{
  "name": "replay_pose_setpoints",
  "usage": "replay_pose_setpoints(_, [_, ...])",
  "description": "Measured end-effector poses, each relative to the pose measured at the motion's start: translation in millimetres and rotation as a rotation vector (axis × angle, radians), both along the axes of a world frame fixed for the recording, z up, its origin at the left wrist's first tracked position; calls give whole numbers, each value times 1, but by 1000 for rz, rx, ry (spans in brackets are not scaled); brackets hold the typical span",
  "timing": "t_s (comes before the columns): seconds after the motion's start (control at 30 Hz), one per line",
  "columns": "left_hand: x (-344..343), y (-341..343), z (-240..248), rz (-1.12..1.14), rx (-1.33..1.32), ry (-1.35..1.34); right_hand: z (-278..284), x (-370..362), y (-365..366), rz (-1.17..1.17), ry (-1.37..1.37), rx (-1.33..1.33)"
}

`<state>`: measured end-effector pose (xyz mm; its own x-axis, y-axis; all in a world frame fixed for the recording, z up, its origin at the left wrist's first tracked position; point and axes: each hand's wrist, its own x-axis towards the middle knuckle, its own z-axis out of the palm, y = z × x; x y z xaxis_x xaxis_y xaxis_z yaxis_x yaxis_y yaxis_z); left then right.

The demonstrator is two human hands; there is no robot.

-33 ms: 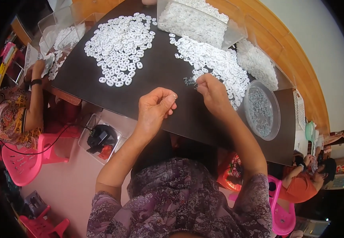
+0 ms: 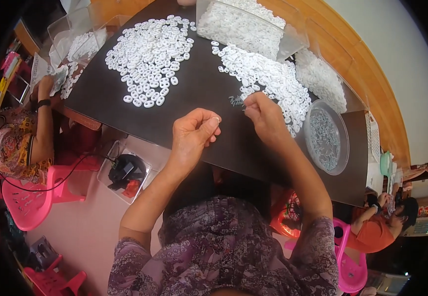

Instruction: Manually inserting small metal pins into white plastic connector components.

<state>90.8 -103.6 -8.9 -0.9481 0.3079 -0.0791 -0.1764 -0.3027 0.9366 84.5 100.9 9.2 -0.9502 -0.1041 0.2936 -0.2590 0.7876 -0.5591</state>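
Note:
My left hand is held over the table's near edge, thumb and forefinger pinched together. A tiny pale spot shows at its fingertips, too small to name. To the right, my right hand reaches down with thumb and forefinger closed beside a small heap of grey screws. Whatever lies between those fingertips is hidden. Just past this hand spreads a pile of white oval plastic pieces with two holes. Another pile of such ovals lies at the far left of the dark table.
A round clear tub of screws stands at the right. Clear bins of white parts line the far side. Co-workers sit at left and right. Pink chairs and a floor tray are below.

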Motion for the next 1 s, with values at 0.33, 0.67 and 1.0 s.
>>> replay_pose_setpoints(0.33, [9,0,7,-29,52,-23,28,26,-34,101,-341,-483])
replay_pose_setpoints(0.67, [17,-4,5,-24,43,-3,24,30,-41,115,-432,-685])
replay_pose_setpoints(1.0, [26,-1,3,124,-139,180,24,33,-51,51,-417,-733])
